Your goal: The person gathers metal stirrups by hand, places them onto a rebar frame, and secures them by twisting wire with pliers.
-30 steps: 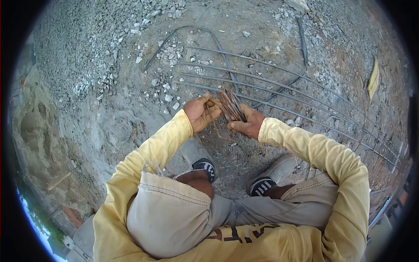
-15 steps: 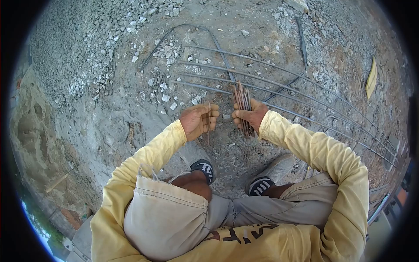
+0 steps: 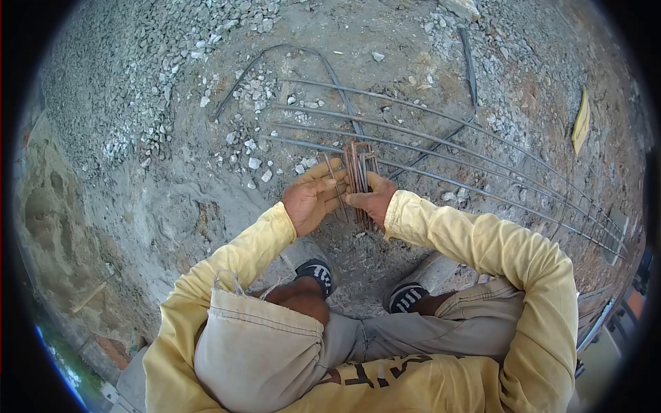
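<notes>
Clamping a bundle of rusty bent rods [image 3: 359, 165] in right hand [image 3: 375, 200], with ends sticking out past both sides of the grip. Pinching one thin rod [image 3: 337, 188] in left hand [image 3: 310, 198], right beside bundle. Working just short of long steel bars [image 3: 427, 135].

Metal pieces [image 3: 358, 172]: rust-brown (some greyer). Long rods [image 3: 323, 112]: dull grey. Sleeves [image 3: 475, 230]: pale yellow. Trousers [image 3: 258, 351]: beige-grey. Shoes [image 3: 317, 273]: dark, white-striped. Gravel [image 3: 131, 82]: grey, flecked white.

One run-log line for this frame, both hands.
left hand: holding thin metal piece | right hand: gripping metal bundle | long bars: beyond hands
</notes>
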Demonstrator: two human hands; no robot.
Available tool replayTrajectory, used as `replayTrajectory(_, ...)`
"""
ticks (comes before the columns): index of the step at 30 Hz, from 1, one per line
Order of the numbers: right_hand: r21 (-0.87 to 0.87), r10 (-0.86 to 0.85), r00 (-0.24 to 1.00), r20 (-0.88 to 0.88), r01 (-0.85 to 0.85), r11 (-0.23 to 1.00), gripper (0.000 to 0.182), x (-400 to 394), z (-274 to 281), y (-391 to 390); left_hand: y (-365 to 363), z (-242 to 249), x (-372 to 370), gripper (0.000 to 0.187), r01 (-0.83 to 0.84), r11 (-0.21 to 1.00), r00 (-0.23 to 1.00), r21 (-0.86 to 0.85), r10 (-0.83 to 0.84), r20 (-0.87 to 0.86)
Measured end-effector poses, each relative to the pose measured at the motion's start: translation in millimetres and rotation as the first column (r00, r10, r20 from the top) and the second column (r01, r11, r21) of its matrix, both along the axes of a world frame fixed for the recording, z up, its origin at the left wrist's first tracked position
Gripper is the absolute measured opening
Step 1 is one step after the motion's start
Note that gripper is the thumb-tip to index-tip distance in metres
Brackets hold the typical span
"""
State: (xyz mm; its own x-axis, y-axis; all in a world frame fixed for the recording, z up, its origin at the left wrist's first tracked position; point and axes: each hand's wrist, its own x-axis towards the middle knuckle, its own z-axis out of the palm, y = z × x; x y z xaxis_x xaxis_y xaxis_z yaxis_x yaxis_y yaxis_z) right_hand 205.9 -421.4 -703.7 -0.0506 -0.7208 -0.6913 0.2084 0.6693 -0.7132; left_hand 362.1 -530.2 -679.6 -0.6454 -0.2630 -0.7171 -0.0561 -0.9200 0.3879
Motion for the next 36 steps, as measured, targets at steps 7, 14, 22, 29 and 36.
replayTrajectory(7, 0.092, 0.191, 0.981, -0.043, -0.186, 0.978, 0.044, -3.9, 33.4, -13.5, 13.2, -6.8, -6.6, 0.060, 0.188, 0.970, 0.979, -0.153, -0.198, -0.051)
replayTrajectory(14, -0.046, 0.290, 0.954, -0.079, -0.294, 0.955, 0.046, -0.8, 46.6, -14.9, 21.6, -10.9, 2.2, 0.064, 0.266, 0.905, 0.964, -0.332, -0.243, 0.110)
replayTrajectory(22, -0.046, 0.612, 0.653, -0.446, -0.700, 0.713, 0.046, -48.4, 73.6, -39.6, 21.5, -22.9, 17.8, 0.048, 0.076, 0.980, 0.994, -0.186, -0.059, 0.097)
replayTrajectory(29, 0.484, 0.636, 0.150, -0.757, -0.525, 0.700, 0.097, -125.0, 23.7, -11.1, -29.6, 9.3, 44.2, 0.039, 0.024, 0.966, 0.964, -0.256, 0.045, 0.261)
replayTrajectory(36, 0.577, 0.690, -0.042, -0.723, -0.586, 0.569, 0.070, -126.5, -12.8, 3.5, -92.7, 6.3, 75.4, 0.032, -0.107, 0.861, 0.893, -0.497, 0.303, 0.332)
